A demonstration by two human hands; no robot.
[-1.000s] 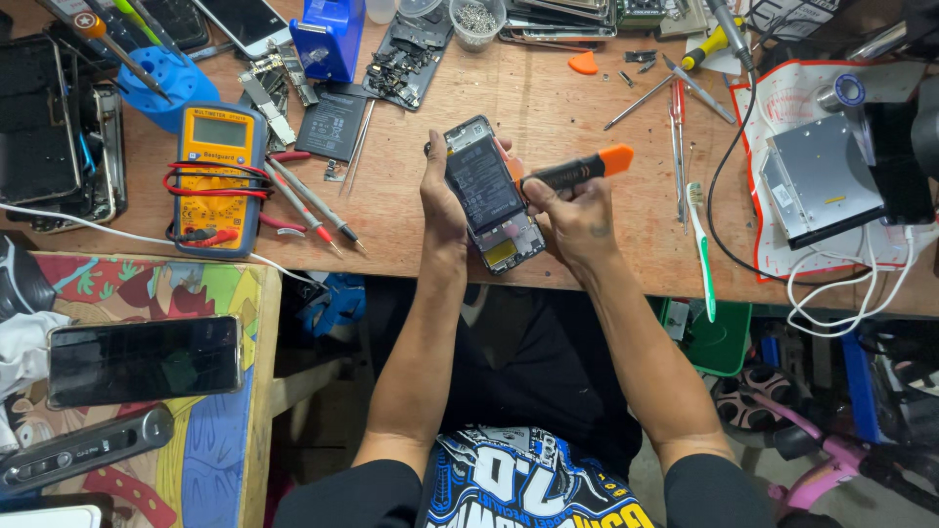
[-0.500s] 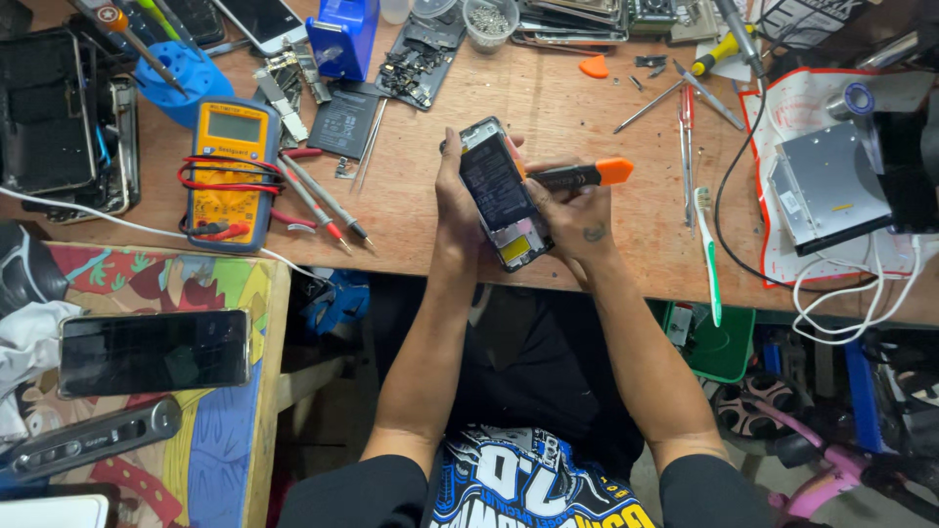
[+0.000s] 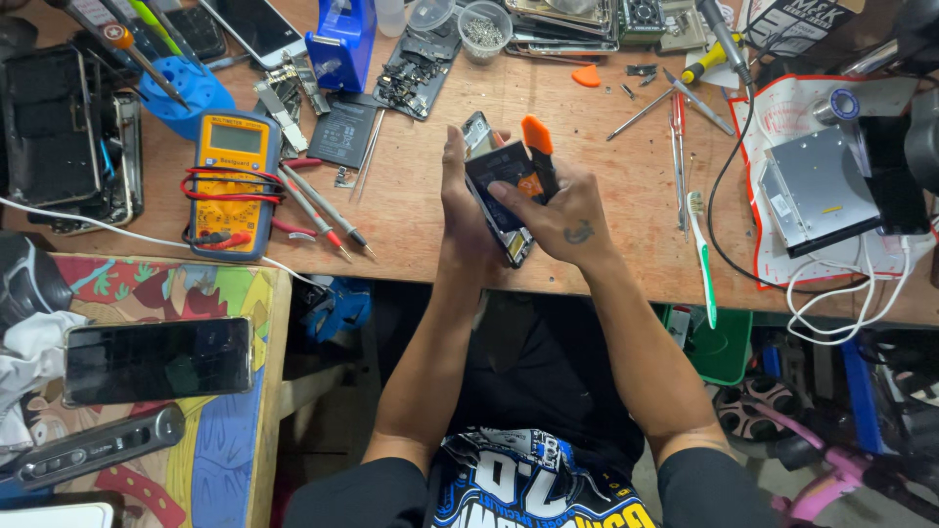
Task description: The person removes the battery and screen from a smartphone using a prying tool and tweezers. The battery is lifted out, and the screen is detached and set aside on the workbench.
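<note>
Wooden desk (image 3: 606,235) fills the upper part of the view, crowded with tools and phone parts, and a lower painted table (image 3: 196,293) stands off its near left corner.

Over the near edge of the desk, about midway along, the left hand (image 3: 460,210) is wrapped round an opened phone (image 3: 494,186), gripping it from the left side and holding it tilted above the wood. The right hand (image 3: 562,210) is closed on a black pry tool (image 3: 540,156) with an orange tip, which points away from the person and lies against the phone's right edge; the index finger stretches across the phone's dark inside.

Toward the left edge of the desk lies a yellow multimeter (image 3: 233,176) with red and black leads coiled over it, its probes (image 3: 328,215) resting just beside it. A blue holder (image 3: 342,44) stands near the far edge. A green toothbrush (image 3: 699,254) lies right of the hands, reaching over the near edge, and a silver drive (image 3: 817,186) sits toward the right edge.

On the painted table rests a dark phone (image 3: 156,360), screen up.
</note>
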